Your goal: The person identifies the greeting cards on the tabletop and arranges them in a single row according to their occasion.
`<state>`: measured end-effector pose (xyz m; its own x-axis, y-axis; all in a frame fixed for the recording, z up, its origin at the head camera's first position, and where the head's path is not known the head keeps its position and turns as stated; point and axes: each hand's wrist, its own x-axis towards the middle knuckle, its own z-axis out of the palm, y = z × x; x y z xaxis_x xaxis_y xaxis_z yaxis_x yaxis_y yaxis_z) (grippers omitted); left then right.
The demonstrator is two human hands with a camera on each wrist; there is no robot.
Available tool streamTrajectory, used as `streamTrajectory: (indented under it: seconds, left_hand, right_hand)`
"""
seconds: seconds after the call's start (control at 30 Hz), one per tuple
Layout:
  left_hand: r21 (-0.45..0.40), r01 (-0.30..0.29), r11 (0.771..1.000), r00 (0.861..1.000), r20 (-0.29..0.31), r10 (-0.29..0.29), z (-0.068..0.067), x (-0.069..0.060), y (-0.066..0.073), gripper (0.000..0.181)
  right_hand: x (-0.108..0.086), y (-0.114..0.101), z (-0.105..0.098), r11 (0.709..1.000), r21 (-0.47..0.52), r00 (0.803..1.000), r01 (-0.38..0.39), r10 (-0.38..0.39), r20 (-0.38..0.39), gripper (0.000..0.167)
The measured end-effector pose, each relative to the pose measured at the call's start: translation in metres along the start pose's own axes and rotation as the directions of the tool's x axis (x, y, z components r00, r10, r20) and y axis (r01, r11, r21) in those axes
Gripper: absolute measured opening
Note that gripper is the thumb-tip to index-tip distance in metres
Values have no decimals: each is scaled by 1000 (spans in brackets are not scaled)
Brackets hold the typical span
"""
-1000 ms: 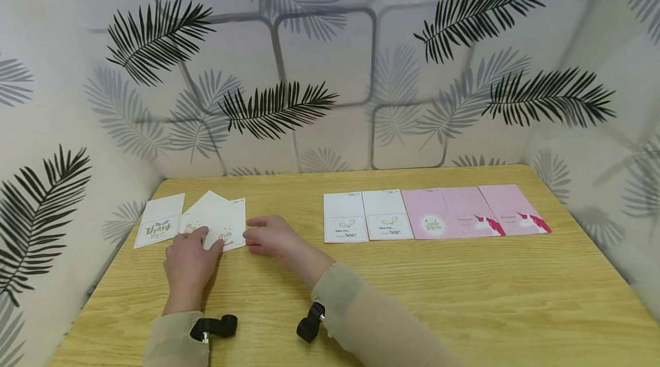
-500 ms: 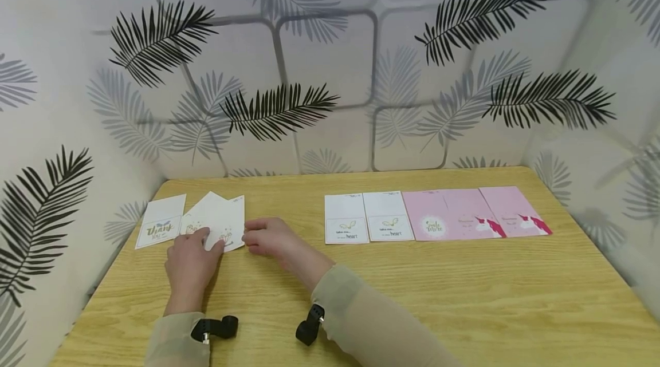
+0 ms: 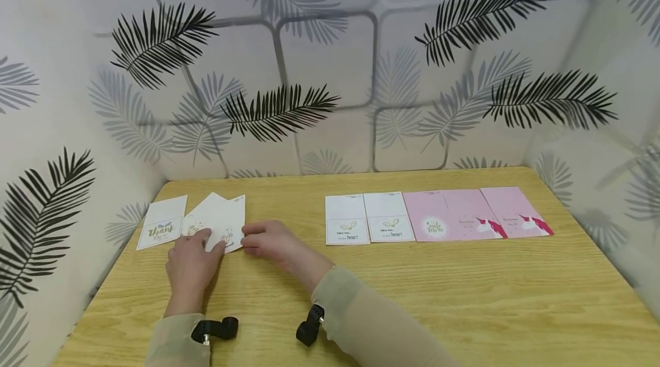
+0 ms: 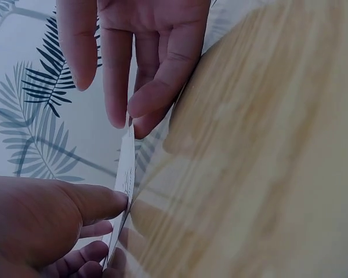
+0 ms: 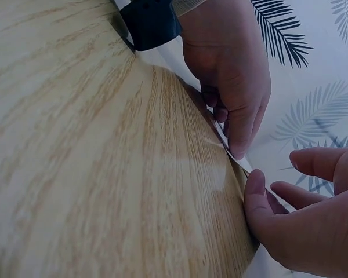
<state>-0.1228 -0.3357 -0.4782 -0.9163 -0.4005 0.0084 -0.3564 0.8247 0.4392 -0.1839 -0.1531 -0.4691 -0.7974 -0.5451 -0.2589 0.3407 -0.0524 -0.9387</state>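
My right hand (image 3: 270, 242) pinches the right edge of a rectangular white paper card with a gold-brown drawing (image 3: 234, 219), over the pale wooden bench (image 3: 464, 298). My left hand (image 3: 192, 261) rests on it, thumb apart from fingers. Beside it lie a slanted white paper card (image 3: 205, 209) and a white "Thank you" card (image 3: 162, 224).

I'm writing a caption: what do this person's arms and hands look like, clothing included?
The left hand and right hand are bare, without gloves. Beige sleeves stop short of the hands, and near each sleeve's end sits a black device with a rounded tip.
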Motion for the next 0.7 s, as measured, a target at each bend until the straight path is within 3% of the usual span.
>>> streamTrajectory:
  seconds: [0.23, 0.7]
  left_hand:
    - [-50, -24, 998, 1000, -9, 24, 2, 3, -7, 59]
    - [-243, 19, 970, 1000, 13, -16, -7, -1, -4, 58]
  right_hand:
    - [0, 1, -2, 999, -48, 1000, -19, 19, 9, 39]
    - [-11, -6, -11, 998, 46, 999, 31, -30, -17, 42]
